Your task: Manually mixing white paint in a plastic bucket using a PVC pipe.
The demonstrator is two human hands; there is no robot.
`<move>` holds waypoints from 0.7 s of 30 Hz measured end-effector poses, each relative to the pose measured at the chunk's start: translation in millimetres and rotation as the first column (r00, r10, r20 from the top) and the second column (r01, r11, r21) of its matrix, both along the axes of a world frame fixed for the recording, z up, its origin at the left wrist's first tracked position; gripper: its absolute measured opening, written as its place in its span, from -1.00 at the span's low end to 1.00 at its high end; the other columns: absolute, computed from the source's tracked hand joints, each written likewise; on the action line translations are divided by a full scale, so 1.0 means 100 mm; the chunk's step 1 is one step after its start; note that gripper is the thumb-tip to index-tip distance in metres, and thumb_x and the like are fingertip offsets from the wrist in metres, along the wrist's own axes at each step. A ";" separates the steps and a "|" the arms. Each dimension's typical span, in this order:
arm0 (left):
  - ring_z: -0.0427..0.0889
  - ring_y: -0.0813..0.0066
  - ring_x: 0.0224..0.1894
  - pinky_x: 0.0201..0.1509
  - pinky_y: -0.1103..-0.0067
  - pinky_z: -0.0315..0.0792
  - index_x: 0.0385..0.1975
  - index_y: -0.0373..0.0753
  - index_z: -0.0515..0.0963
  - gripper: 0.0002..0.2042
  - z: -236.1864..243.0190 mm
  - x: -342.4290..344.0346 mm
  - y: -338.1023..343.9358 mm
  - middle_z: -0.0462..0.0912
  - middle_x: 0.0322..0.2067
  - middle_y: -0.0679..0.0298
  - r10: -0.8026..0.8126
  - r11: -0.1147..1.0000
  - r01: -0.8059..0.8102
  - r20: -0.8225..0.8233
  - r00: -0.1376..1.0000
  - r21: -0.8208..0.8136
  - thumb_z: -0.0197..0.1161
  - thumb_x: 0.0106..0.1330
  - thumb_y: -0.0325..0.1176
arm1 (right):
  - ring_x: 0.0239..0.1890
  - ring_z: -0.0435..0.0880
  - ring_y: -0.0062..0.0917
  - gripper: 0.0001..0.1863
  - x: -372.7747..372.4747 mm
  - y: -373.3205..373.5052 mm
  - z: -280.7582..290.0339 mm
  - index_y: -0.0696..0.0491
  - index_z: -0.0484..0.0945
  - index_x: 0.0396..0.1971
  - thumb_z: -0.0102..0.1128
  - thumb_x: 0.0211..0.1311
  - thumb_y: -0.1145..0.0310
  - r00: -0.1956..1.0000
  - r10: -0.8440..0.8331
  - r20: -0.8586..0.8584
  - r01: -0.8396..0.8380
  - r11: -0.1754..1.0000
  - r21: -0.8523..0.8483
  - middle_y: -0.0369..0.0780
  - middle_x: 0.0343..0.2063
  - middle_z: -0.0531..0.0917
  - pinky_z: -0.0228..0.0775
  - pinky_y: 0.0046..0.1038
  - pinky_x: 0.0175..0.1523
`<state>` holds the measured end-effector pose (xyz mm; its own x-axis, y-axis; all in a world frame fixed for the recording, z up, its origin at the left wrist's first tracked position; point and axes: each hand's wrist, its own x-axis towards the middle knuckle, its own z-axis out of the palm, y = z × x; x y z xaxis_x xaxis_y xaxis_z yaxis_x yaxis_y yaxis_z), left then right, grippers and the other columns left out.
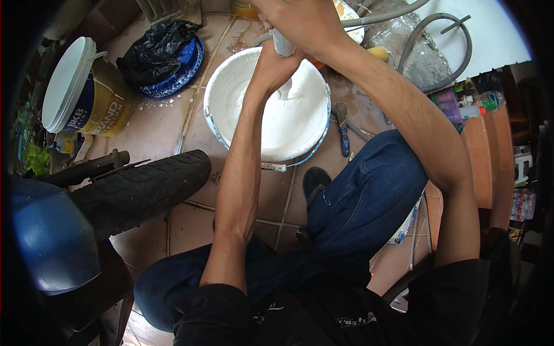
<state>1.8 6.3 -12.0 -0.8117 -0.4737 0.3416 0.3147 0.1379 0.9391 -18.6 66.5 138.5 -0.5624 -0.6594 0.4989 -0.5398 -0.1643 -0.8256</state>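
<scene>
My left hand (276,68) is closed around a pale grey shaft (283,45) above a bucket (210,101) of thick white paint (294,127). Higher up, my right hand (300,23) is closed on the same shaft, its fingers partly hidden and cropped by the top edge. A white lower part of the held tool stands in the paint, mostly behind my left hand and wrist. A putty knife (343,132) lies on the tiles just right of the bucket.
A yellow bucket with white lid (109,104) and a black plastic bag (147,55) on a blue lid (176,83) are at left. A motorcycle tire (144,190) is low left. A grey hose (464,57) and roller (378,55) lie at upper right, near assorted containers (453,109).
</scene>
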 end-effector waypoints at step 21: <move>0.66 0.36 -0.40 -0.21 0.38 0.53 -0.16 -0.34 0.65 -0.65 -0.06 0.07 -0.33 0.69 -0.46 0.15 -0.120 0.967 0.189 0.347 0.930 -0.173 0.40 0.28 -0.15 | -0.67 0.61 -0.55 -0.64 -0.08 -0.04 -0.11 0.23 0.59 -0.58 0.29 0.33 0.27 0.955 -0.233 0.184 0.246 0.968 -0.050 -0.22 -0.72 0.60 0.38 -0.44 -0.54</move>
<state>9.2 -26.4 -17.8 -0.9522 -0.2829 0.1156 0.0238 0.3085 0.9509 -26.8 62.8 127.9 -0.7822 -0.4608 0.4194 -0.4186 -0.1100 -0.9015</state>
